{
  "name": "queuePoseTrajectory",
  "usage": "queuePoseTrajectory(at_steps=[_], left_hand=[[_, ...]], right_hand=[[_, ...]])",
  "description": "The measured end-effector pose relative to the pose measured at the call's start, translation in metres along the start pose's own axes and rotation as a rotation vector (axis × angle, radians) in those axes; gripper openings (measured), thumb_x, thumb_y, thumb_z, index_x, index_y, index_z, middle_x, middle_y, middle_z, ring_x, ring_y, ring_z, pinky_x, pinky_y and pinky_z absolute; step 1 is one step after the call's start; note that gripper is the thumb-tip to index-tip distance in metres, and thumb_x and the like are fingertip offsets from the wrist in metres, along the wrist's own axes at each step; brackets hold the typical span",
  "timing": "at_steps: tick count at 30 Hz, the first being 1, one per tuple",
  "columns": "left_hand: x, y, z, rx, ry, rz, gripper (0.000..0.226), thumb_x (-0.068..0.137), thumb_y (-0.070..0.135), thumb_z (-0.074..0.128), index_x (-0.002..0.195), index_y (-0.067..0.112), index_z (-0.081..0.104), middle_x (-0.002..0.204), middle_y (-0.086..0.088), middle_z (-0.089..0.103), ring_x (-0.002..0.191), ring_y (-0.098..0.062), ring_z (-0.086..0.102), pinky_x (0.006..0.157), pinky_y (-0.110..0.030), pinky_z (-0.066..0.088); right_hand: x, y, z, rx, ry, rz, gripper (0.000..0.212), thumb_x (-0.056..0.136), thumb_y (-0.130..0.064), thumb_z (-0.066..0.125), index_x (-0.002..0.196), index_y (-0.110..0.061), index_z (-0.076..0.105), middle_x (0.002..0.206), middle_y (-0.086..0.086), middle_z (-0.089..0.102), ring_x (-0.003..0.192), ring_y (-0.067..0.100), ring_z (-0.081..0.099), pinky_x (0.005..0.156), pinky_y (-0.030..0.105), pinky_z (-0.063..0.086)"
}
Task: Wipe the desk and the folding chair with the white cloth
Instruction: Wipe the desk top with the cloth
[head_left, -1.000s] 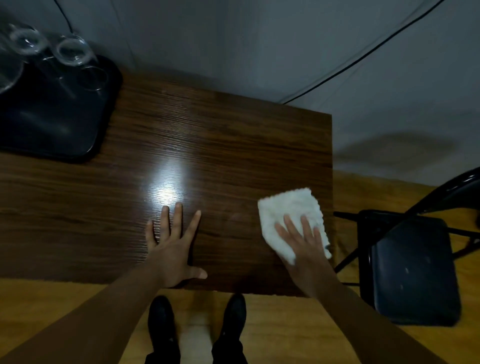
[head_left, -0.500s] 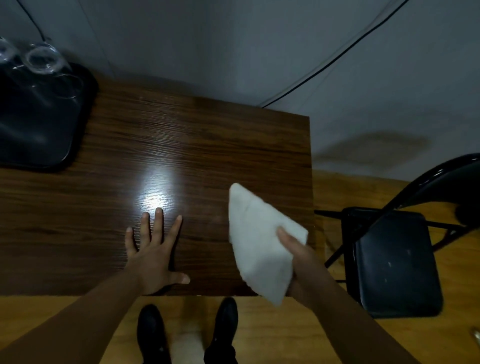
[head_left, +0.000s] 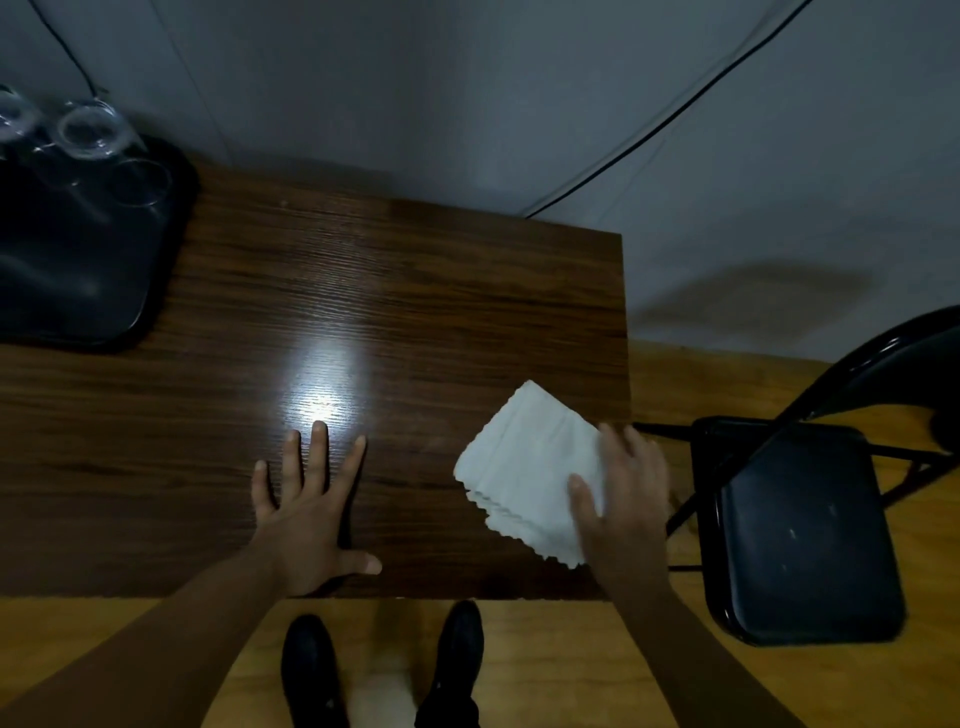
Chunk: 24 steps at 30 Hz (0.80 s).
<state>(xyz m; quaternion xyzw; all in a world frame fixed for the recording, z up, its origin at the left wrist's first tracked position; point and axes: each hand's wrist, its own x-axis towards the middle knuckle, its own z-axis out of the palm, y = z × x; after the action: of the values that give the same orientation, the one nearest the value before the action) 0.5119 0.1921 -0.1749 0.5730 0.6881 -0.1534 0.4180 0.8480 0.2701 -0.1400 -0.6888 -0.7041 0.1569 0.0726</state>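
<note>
The white cloth (head_left: 524, 467) lies folded on the dark wooden desk (head_left: 415, 291), near its front right corner. My right hand (head_left: 623, 499) rests on the cloth's right part, fingers on top and thumb over the near edge. My left hand (head_left: 306, 499) lies flat on the desk with fingers spread, to the left of the cloth and holding nothing. The black folding chair (head_left: 800, 530) stands on the floor to the right of the desk, its seat facing up.
A black tray (head_left: 78, 260) with clear glasses (head_left: 93, 130) sits at the desk's far left. A grey wall with a black cable (head_left: 675, 109) runs behind. My black shoes (head_left: 457, 654) stand on the wooden floor under the desk's front edge.
The cloth was lifted off the desk in my right hand half a second ago; now it lies flat and folded on the desk again under that hand. My left hand stayed put.
</note>
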Motion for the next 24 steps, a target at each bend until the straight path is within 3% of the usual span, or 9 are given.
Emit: queuePoseTrajectory(at_steps=[2,4,9,13,15,17,20,22,24], left_hand=[[0.000,-0.001,0.001,-0.001,0.002,-0.001,0.147,0.050,0.089,0.066,0.143,0.049,-0.040,0.146,-0.002,-0.061,0.131,-0.030,-0.059,0.109,-0.066,-0.027],[0.000,-0.001,0.001,0.004,-0.002,-0.002,0.146,0.048,0.090,0.064,0.143,0.049,-0.040,0.146,-0.002,-0.060,0.132,-0.030,-0.059,0.107,-0.064,-0.030],[0.001,-0.002,-0.001,0.019,-0.027,-0.011,0.146,0.047,0.091,0.061,0.142,0.048,-0.041,0.145,-0.002,-0.061,0.131,-0.031,-0.059,0.094,-0.053,-0.045],[0.002,-0.001,-0.004,0.018,-0.059,-0.011,0.145,0.047,0.092,0.058,0.138,0.048,-0.046,0.141,-0.002,-0.065,0.125,-0.031,-0.063,0.088,-0.053,-0.048],[0.002,-0.001,-0.005,0.019,-0.064,-0.001,0.145,0.050,0.091,0.059,0.136,0.047,-0.049,0.139,-0.003,-0.066,0.123,-0.032,-0.065,0.085,-0.053,-0.049],[0.002,0.001,-0.007,0.023,-0.070,0.018,0.145,0.054,0.090,0.061,0.134,0.046,-0.051,0.138,-0.005,-0.067,0.121,-0.033,-0.066,0.083,-0.053,-0.050],[0.002,0.000,-0.007,0.023,-0.063,0.035,0.144,0.058,0.087,0.064,0.134,0.045,-0.052,0.136,-0.005,-0.068,0.120,-0.034,-0.067,0.084,-0.055,-0.048],[0.002,-0.001,-0.007,0.015,-0.061,0.041,0.144,0.059,0.086,0.064,0.134,0.045,-0.051,0.136,-0.005,-0.068,0.120,-0.034,-0.067,0.086,-0.055,-0.047],[0.002,-0.002,-0.006,0.013,-0.050,0.042,0.144,0.059,0.086,0.065,0.135,0.045,-0.051,0.137,-0.005,-0.067,0.121,-0.034,-0.066,0.087,-0.056,-0.047]], right_hand=[[0.001,-0.010,0.020,-0.167,-0.103,-0.284,0.066,0.101,-0.055,0.042,0.160,-0.030,0.029,0.170,0.012,0.020,0.158,0.037,0.006,0.122,0.056,0.018],[0.004,-0.018,0.036,-0.311,-0.201,-0.371,0.070,0.101,-0.062,0.034,0.162,-0.029,0.023,0.171,0.015,0.011,0.157,0.043,0.001,0.123,0.063,0.014],[-0.031,-0.015,0.050,-0.434,-0.279,-0.257,0.075,0.097,-0.067,0.031,0.163,-0.033,0.016,0.172,0.015,0.008,0.155,0.049,0.007,0.119,0.069,0.019],[-0.056,-0.013,0.048,-0.475,-0.334,-0.200,0.073,0.098,-0.068,0.017,0.157,-0.029,0.032,0.163,0.020,0.034,0.146,0.054,0.031,0.109,0.070,0.029],[-0.042,-0.021,0.044,-0.460,-0.325,-0.162,0.072,0.099,-0.068,0.012,0.155,-0.028,0.034,0.162,0.020,0.037,0.145,0.054,0.033,0.109,0.071,0.032],[-0.017,-0.032,0.040,-0.421,-0.311,-0.110,0.075,0.099,-0.067,0.010,0.157,-0.027,0.034,0.164,0.020,0.032,0.148,0.054,0.027,0.112,0.072,0.031],[0.035,-0.048,0.039,-0.349,-0.277,-0.008,0.083,0.094,-0.074,0.000,0.162,-0.031,0.021,0.171,0.014,0.009,0.155,0.049,0.005,0.121,0.068,0.012],[0.076,-0.053,0.044,-0.281,-0.237,0.041,0.078,0.096,-0.074,0.005,0.163,-0.035,0.012,0.173,0.010,-0.003,0.156,0.043,-0.009,0.123,0.064,0.001],[0.116,-0.056,0.046,-0.253,-0.188,0.062,0.076,0.096,-0.072,0.011,0.163,-0.036,0.011,0.173,0.009,-0.004,0.156,0.043,-0.010,0.123,0.064,-0.002]])
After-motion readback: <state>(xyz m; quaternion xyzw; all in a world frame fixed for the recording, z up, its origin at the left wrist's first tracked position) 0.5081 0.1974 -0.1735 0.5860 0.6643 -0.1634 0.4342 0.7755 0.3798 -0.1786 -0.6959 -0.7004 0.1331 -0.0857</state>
